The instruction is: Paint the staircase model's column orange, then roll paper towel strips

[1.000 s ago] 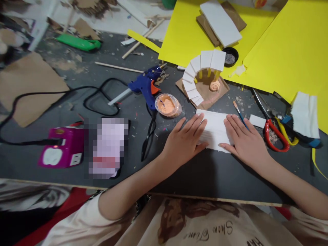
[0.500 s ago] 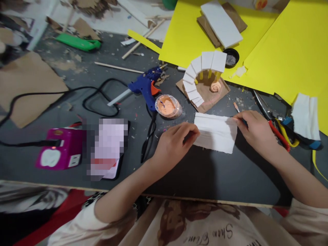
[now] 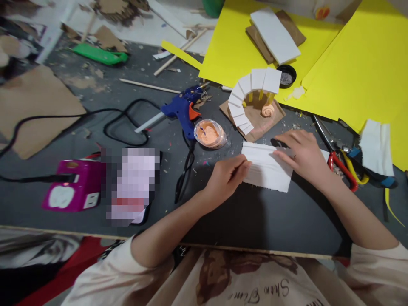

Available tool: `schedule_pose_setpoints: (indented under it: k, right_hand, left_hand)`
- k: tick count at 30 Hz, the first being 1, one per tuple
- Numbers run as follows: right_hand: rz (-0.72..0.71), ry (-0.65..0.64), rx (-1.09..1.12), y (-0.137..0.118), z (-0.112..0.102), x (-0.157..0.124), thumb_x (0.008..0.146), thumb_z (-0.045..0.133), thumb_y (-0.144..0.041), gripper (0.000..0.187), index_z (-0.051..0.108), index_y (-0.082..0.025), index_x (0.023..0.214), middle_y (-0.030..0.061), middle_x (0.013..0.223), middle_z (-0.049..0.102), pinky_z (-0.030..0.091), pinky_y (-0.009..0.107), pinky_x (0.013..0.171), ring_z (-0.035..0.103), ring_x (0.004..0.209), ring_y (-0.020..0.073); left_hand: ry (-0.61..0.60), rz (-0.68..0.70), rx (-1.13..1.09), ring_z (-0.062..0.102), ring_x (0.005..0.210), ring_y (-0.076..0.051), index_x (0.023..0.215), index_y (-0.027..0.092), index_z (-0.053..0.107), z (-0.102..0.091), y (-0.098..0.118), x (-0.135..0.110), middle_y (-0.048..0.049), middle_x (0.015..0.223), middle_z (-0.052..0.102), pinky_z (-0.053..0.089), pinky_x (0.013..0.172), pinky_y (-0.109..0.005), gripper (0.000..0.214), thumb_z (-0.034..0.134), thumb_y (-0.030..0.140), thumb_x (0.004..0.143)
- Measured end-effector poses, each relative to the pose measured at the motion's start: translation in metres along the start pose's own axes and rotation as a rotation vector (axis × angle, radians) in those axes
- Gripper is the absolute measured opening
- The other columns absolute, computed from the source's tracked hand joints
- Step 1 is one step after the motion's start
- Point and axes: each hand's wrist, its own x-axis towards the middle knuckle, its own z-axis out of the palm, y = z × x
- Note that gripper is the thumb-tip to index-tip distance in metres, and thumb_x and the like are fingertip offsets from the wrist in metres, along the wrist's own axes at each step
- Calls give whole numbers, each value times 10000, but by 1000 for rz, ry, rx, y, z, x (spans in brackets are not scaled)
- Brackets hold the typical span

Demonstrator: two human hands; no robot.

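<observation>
At the far left we see a flat brown cardboard sheet (image 3: 35, 106) on the dark grey tabletop (image 3: 248, 216). Nearer to us is a magenta plastic socket box (image 3: 75, 191), and a black cable (image 3: 124, 114) loops away from it. Further right lies a blue hot-glue gun with an orange trigger (image 3: 180, 108). A pair of black scissors (image 3: 185, 172) rests below it, and a round clear tub of orange paste (image 3: 208, 132) sits just beside its handle.

Our left hand (image 3: 228, 178) is curled narrow, and its thumb and fingertips pinch the left edge of the white creased paper sheet (image 3: 266, 168). That sheet lies flat on the tabletop in front of us, between both hands. Just behind it stands a curved white paper staircase on a brown cardboard base (image 3: 245, 100).

Our right hand (image 3: 302, 155) is open, with its fingers stretched out loosely. It lies palm down on the sheet's upper right corner and grips nothing. Just beside its wrist are red-handled scissors (image 3: 342, 168). Large bright yellow card sheets (image 3: 360, 63) cover the far right of the table, and a folded white tissue (image 3: 376, 146) lies at their near edge.
</observation>
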Motion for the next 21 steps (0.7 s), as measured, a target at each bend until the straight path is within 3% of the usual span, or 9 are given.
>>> schedule_pose_setpoints:
  k: [2, 4, 7, 10, 12, 15, 16, 18, 21]
  right_hand:
    - [-7, -48, -17, -3, 5, 2, 904, 525, -341, 200, 615, -178, 976, 95, 954, 656, 380, 359, 793, 554, 913, 250]
    - [3, -65, 4, -6, 7, 2, 906, 502, -281, 154, 616, -182, 876, 96, 909, 652, 390, 375, 811, 554, 886, 246]
    - [-5, -67, 219, -9, -2, 1, 900, 478, -228, 121, 570, -187, 834, 97, 974, 666, 414, 370, 844, 582, 927, 225]
    - [84, -77, 580, -15, -21, -2, 853, 531, -230, 66, 515, -198, 798, 43, 902, 674, 444, 272, 704, 608, 803, 160]
    - [200, -60, 753, -19, -32, -5, 829, 574, -278, 114, 507, -202, 777, -6, 751, 620, 412, 225, 584, 568, 664, 122]
    - [352, 22, 907, -25, -39, -4, 807, 624, -375, 200, 514, -209, 794, -35, 691, 564, 379, 205, 507, 516, 577, 97]
    - [395, 47, 945, -27, -37, -3, 804, 630, -398, 217, 517, -212, 814, -36, 700, 573, 380, 204, 497, 519, 570, 96]
    - [454, 67, 1005, -29, -30, 1, 802, 632, -416, 237, 521, -217, 870, -33, 723, 609, 398, 206, 493, 551, 579, 103]
    - [452, 102, 983, -26, -17, 5, 804, 632, -390, 250, 534, -212, 951, -22, 753, 658, 446, 215, 542, 612, 631, 118]
  left_hand:
    - [-5, 42, 31, 381, 448, -69, 535, 184, 399, 1, -1, -2, 57, 474, 411, 294, 479, -216, 391, 488, 285, 902]
    - [11, 61, 14, 462, 511, -79, 580, 182, 461, 2, -3, -2, 40, 540, 498, 360, 525, -207, 312, 546, 269, 867]
    - [132, 61, -76, 613, 861, -147, 833, 190, 570, 2, -9, 1, -55, 890, 646, 486, 777, -257, 138, 605, 323, 843]
    - [265, 0, -234, 493, 1245, -224, 1100, 207, 532, 2, -11, 3, -139, 1293, 532, 412, 1031, -344, 476, 689, 499, 758]
    - [202, -109, -447, 412, 1345, -252, 1219, 225, 481, 4, -7, 3, -130, 1415, 450, 360, 1092, -359, 705, 742, 579, 667]
    - [-157, -324, -898, 477, 1302, -287, 1233, 210, 526, 14, 7, 1, -121, 1351, 546, 385, 1076, -397, 744, 751, 607, 645]
    - [-222, -376, -1012, 486, 1293, -298, 1216, 195, 553, 18, 12, 1, -126, 1327, 570, 389, 1074, -406, 732, 761, 595, 640]
    - [-218, -434, -1180, 495, 1285, -304, 1202, 207, 581, 27, 18, 3, -103, 1315, 591, 424, 1042, -412, 670, 771, 544, 655]
    - [-94, -529, -1266, 526, 1261, -272, 1187, 216, 597, 35, 17, 8, -61, 1259, 641, 437, 1032, -390, 525, 735, 437, 731]
